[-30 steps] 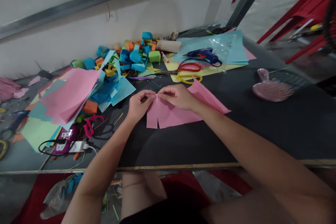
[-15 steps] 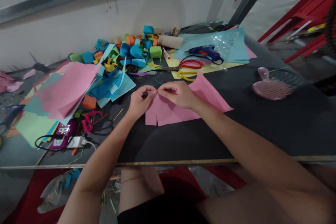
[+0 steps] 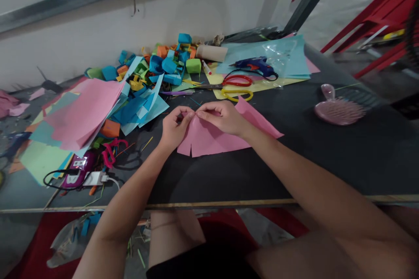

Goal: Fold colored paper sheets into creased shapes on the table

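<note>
A sheet of pink paper (image 3: pixel 216 141) lies over the dark tabletop, with a narrow slit running up from its near edge on the left. At its far edge my left hand (image 3: pixel 176 125) pinches the paper between thumb and fingers, just left of the slit's line. Right beside it, my right hand (image 3: pixel 222 117) pinches the same edge, the thumbs almost touching. Part of the sheet is hidden under my right hand and wrist. Beyond the hands lie scissors (image 3: pixel 237 80) with a red and a yellow handle loop.
Folded coloured paper pieces (image 3: pixel 163 65) heap against the wall. A blue glue gun (image 3: pixel 257 66) rests on blue sheets at the back. Pink and green sheets (image 3: pixel 85 111) pile up at left, near a purple device (image 3: pixel 80 170) with cables. A pink hairbrush (image 3: pixel 338 111) lies at right.
The pink sheet has turned slightly, its near edge and right corner shifting left and its far right corner dropping lower. Both hands keep their pinch in nearly the same place.
</note>
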A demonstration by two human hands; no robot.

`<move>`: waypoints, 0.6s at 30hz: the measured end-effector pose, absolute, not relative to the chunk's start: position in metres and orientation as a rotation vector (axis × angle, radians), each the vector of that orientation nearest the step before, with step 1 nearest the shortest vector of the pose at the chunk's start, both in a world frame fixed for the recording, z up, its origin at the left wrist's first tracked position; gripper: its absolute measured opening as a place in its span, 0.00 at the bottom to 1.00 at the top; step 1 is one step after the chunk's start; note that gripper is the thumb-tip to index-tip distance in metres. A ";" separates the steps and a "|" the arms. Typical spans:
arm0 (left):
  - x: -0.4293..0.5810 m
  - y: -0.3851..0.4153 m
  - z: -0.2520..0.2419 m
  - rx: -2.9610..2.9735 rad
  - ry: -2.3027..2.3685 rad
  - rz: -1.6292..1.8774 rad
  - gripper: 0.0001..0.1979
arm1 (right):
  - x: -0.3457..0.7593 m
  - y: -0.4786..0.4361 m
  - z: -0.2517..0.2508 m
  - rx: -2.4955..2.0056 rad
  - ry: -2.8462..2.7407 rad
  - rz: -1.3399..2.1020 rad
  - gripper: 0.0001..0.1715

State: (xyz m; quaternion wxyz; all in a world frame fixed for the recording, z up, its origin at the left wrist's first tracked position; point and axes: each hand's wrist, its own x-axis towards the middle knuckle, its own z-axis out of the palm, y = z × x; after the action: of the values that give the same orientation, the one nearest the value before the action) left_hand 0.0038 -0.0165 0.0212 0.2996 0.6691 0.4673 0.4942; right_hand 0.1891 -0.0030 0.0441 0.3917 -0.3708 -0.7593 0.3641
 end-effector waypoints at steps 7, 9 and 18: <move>-0.015 -0.001 0.016 1.806 1.537 1.294 0.04 | 0.247 0.032 0.032 -1.390 -2.174 0.853 0.23; -0.021 0.004 0.013 1.796 1.596 1.342 0.04 | 0.264 0.042 0.026 -1.385 -2.058 0.933 0.29; -0.037 0.013 0.007 1.647 1.730 1.417 0.04 | 0.305 0.042 0.010 -1.537 -1.751 1.192 0.32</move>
State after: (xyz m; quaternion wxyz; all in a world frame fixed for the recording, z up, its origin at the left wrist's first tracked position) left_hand -0.0370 0.0131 0.0068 0.1814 0.5832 0.6126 0.5017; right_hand 0.3047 0.0421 0.0101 0.2593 -0.5671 -0.6463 0.4397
